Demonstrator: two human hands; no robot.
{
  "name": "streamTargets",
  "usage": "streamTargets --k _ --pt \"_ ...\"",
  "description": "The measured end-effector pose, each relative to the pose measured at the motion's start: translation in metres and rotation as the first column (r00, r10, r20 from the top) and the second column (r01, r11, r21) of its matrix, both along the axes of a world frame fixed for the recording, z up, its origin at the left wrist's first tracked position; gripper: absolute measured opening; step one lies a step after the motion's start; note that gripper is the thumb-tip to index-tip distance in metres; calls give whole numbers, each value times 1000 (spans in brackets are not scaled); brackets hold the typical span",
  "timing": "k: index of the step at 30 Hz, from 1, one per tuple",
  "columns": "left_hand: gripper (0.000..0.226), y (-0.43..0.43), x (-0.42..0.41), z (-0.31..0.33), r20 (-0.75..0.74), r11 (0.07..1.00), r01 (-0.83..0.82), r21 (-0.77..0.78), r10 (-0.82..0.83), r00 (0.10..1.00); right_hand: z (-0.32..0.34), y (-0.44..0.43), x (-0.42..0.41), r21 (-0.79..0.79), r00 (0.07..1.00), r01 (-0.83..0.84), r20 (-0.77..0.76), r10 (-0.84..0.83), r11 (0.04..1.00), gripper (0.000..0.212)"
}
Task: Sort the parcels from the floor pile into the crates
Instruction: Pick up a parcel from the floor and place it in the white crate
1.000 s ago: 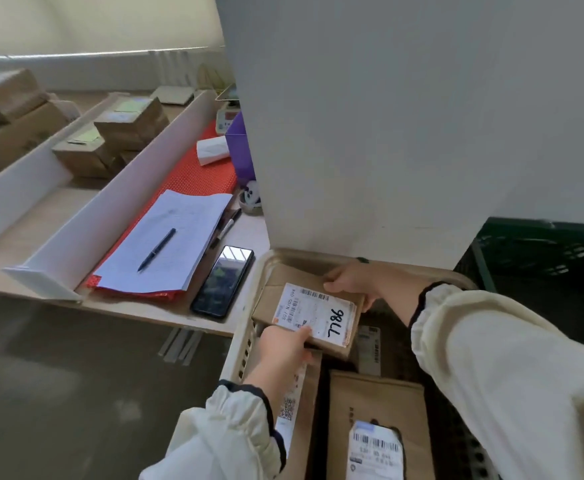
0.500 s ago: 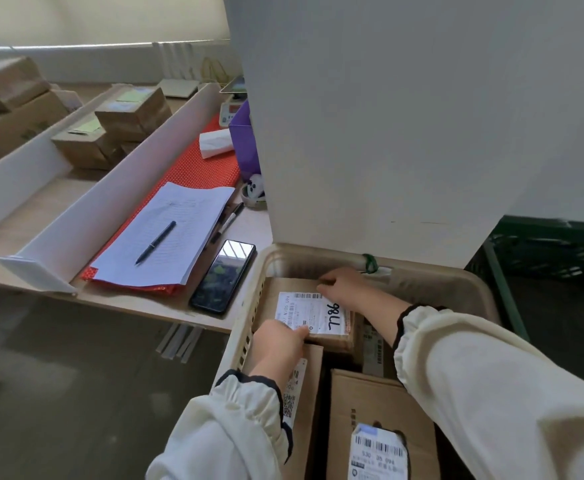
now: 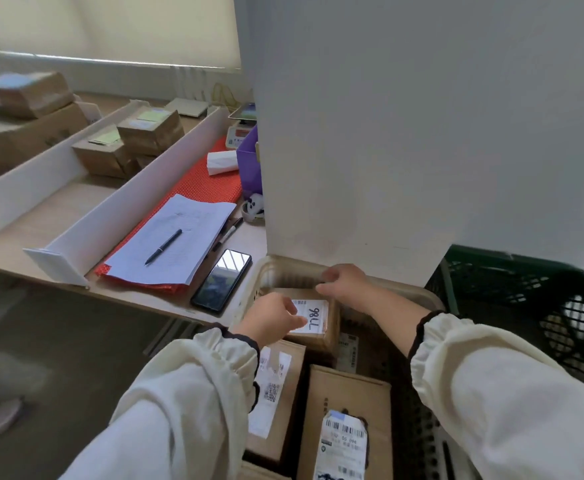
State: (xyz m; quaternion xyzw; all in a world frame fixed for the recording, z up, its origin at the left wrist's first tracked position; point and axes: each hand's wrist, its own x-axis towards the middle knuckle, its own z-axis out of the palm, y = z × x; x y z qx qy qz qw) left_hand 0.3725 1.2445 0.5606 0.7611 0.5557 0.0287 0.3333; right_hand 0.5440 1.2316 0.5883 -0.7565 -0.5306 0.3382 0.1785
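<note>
A small brown parcel (image 3: 319, 337) with a white label marked "98LL" lies flat at the far end of the beige crate (image 3: 292, 269). My left hand (image 3: 270, 318) hovers over its near left corner, fingers loosely curled, and hides part of the label. My right hand (image 3: 345, 283) is just above the parcel's far edge by the crate rim, also loosely curled with nothing in it. Two larger labelled parcels (image 3: 347, 396) (image 3: 278, 379) lie in the crate nearer to me.
A dark green crate (image 3: 525, 292) stands to the right. A wide white panel (image 3: 387, 133) rises right behind the beige crate. The table at left holds a phone (image 3: 221, 280), papers with a pen (image 3: 176, 244), white dividers and brown boxes (image 3: 148, 131).
The "98LL" parcel went down from a tilted, two-handed hold to lying flat in the crate. Both hands have come off it and risen a little.
</note>
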Motion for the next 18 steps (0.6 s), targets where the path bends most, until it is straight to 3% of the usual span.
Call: streamTargets --k 5,9,12,15,18 --pt "29 -12 4 93 -143 943 288 168 -266 953 77 -43 -7 -12 989 -145 28 146 989 30" --pt "33 -33 -6 141 -155 938 287 194 -260 953 118 -90 -12 -33 974 -207 86 209 978 42" --pt "31 -55 -19 141 -146 931 307 197 -282 948 113 -131 -14 -45 981 -189 30 191 981 44" --pt "40 -79 -34 114 -169 929 332 162 -305 937 71 -172 -12 -65 993 -48 -107 41 997 44" --pt "48 -108 -48 74 -188 939 336 74 -318 929 -1 -217 -15 -216 935 235 -215 -281 948 53"
